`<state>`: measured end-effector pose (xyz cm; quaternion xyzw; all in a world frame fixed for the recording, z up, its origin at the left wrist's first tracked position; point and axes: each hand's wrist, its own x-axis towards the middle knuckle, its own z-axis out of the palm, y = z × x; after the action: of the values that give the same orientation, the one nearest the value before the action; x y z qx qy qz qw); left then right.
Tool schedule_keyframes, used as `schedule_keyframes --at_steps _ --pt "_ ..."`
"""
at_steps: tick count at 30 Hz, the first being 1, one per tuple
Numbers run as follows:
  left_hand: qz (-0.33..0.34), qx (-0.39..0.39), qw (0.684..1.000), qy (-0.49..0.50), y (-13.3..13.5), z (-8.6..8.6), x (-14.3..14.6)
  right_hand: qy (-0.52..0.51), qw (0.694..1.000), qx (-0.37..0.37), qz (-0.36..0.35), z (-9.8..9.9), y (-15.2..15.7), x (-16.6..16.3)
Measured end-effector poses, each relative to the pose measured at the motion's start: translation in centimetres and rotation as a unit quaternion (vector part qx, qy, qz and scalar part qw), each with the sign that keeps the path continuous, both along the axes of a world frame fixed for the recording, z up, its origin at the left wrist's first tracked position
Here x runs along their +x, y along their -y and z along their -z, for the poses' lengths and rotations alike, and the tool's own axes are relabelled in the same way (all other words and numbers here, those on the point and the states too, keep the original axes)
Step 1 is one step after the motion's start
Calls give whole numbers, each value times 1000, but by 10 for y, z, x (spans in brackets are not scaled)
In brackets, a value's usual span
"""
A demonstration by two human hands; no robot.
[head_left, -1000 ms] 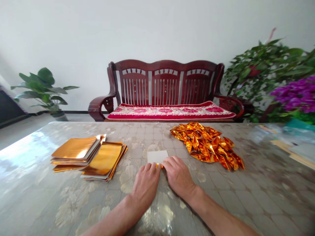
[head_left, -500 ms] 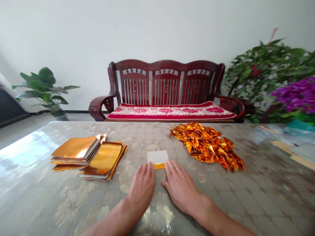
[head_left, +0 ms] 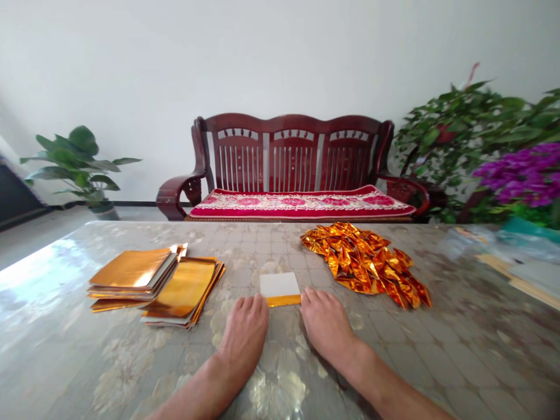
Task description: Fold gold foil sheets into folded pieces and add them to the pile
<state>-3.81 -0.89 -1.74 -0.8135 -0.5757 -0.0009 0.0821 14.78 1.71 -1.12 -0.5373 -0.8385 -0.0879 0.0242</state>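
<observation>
A small sheet of paper [head_left: 280, 284], white side up with a narrow gold strip folded over its near edge, lies on the table in front of me. My left hand [head_left: 243, 334] lies flat, fingers stretched out, its fingertips at the left end of the gold strip. My right hand [head_left: 327, 328] lies flat the same way at the strip's right end. Neither hand grips anything. Two stacks of flat gold foil sheets [head_left: 157, 281] lie to the left. A heap of folded gold foil pieces [head_left: 365, 262] lies to the right.
The table [head_left: 437, 350] has a glossy patterned top. A dark wooden bench [head_left: 293, 169] with a red cushion stands behind it. Potted plants [head_left: 76, 163] stand at the left, more greenery and purple flowers [head_left: 520, 175] at the right. Clear bags and flat items [head_left: 520, 262] lie at the far right.
Both hands slid apart along the folded gold edge, from the middle to its two ends, uncovering the strip. The camera tilted slightly.
</observation>
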Motion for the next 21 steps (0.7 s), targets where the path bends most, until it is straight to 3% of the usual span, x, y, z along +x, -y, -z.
schedule_keyframes --at_steps 4,10,21 --pt "-6 2 999 42 -7 -3 -5 -63 998 10 10 -1 -7 7" --pt "-32 3 992 120 -13 -5 -9 -152 987 27 -31 7 -15 14" --pt "-33 54 981 185 -21 2 -13 -167 983 15 -70 4 -15 10"
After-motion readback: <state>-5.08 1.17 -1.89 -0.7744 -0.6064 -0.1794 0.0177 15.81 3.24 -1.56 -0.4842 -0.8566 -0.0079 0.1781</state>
